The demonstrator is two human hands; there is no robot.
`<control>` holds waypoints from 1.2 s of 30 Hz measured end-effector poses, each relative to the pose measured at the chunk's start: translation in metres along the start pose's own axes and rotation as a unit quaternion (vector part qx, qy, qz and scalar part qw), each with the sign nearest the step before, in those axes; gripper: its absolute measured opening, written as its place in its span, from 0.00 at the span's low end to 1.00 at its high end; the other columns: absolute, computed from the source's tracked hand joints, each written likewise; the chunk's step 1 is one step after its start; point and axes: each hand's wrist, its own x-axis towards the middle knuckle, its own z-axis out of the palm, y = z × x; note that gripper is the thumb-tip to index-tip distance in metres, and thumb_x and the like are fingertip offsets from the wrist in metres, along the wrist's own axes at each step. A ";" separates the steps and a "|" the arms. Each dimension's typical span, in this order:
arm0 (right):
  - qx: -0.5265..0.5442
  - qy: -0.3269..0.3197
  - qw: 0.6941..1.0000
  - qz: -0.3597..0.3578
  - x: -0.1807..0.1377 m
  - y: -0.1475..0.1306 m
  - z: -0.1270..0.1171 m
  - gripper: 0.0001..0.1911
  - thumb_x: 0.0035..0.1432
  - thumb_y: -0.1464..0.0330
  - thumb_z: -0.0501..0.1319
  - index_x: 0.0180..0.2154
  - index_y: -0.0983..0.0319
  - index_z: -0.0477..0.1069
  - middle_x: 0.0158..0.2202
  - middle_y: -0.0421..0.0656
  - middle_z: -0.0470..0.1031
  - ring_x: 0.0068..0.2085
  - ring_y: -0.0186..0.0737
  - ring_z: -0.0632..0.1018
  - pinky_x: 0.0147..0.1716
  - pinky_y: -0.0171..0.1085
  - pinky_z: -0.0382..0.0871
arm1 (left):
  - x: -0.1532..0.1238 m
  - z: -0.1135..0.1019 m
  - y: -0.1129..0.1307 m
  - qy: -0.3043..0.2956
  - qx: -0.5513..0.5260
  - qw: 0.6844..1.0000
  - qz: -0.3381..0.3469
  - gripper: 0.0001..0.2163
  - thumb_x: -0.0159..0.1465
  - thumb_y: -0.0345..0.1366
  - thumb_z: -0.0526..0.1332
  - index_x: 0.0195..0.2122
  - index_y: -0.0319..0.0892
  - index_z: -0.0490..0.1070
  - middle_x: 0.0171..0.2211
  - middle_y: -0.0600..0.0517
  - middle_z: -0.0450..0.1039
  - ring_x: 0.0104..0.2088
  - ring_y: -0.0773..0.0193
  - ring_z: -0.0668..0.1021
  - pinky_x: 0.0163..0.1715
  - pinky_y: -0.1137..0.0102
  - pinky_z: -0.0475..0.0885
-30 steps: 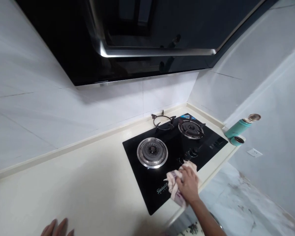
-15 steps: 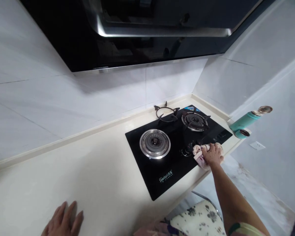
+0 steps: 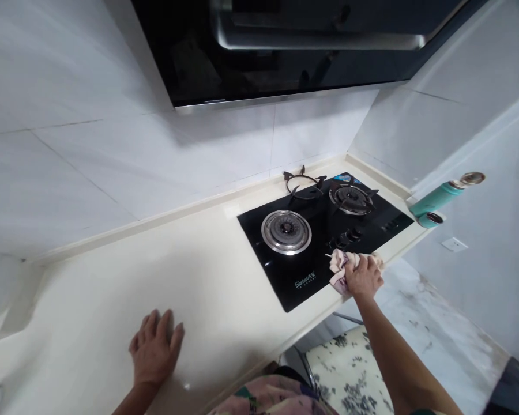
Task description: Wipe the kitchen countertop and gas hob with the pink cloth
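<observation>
My right hand [image 3: 363, 275] is closed on a crumpled pale pink cloth [image 3: 338, 267], pressing it onto the front edge of a black glass gas hob [image 3: 294, 271], just in front of the hob's knobs [image 3: 348, 237]. My left hand [image 3: 155, 347] lies flat with fingers spread on the cream countertop [image 3: 207, 288], well left of the hob. The hob has a bare round burner [image 3: 286, 231] at the left and a burner with its pan support [image 3: 351, 197] at the right. A loose black pan support [image 3: 303, 185] sits at the back.
A black range hood [image 3: 285, 52] hangs above the hob. A teal flask [image 3: 436, 199] lies on the counter's right end, its cap [image 3: 430, 219] beside it. White tiled walls surround the counter. A floral-cushioned stool [image 3: 350, 374] stands below the counter edge.
My right hand has slid the cloth back left along the hob's front edge, after going right past the knobs. The view has shifted, bringing my left hand fully into sight.
</observation>
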 end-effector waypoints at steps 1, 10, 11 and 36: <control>-0.001 0.001 1.000 -0.008 -0.013 -0.004 -0.001 0.31 0.66 0.53 0.50 0.65 0.58 0.64 0.70 0.55 0.60 0.63 0.63 0.68 0.60 0.61 0.62 | -0.001 0.000 0.000 -0.002 -0.001 1.000 0.003 0.25 0.73 0.46 0.49 0.65 0.40 0.70 0.71 0.34 0.60 0.72 0.45 0.59 0.68 0.49 0.55; 0.001 -0.018 0.993 -0.115 -0.150 -0.047 -0.014 0.29 0.67 0.53 0.50 0.61 0.61 0.68 0.69 0.57 0.61 0.63 0.65 0.67 0.59 0.61 0.61 | -0.005 0.009 0.003 0.030 -0.035 0.999 0.022 0.26 0.73 0.45 0.51 0.65 0.35 0.69 0.71 0.30 0.58 0.73 0.41 0.57 0.68 0.46 0.53; 0.006 -0.024 0.991 -0.130 -0.167 -0.052 -0.016 0.29 0.67 0.53 0.50 0.61 0.61 0.68 0.69 0.57 0.61 0.63 0.65 0.66 0.59 0.61 0.60 | -0.006 0.010 0.002 0.035 -0.043 0.998 0.023 0.25 0.73 0.45 0.52 0.65 0.35 0.69 0.71 0.30 0.59 0.73 0.40 0.57 0.68 0.46 0.52; 0.517 -0.560 0.611 -0.216 -0.451 -0.237 -0.056 0.19 0.51 0.61 0.62 0.46 0.56 0.73 0.41 0.41 0.80 0.42 0.42 0.78 0.44 0.42 0.73 | -0.043 0.012 -0.122 0.091 -0.063 0.993 0.048 0.21 0.72 0.43 0.54 0.62 0.42 0.74 0.68 0.35 0.66 0.69 0.40 0.67 0.63 0.44 0.61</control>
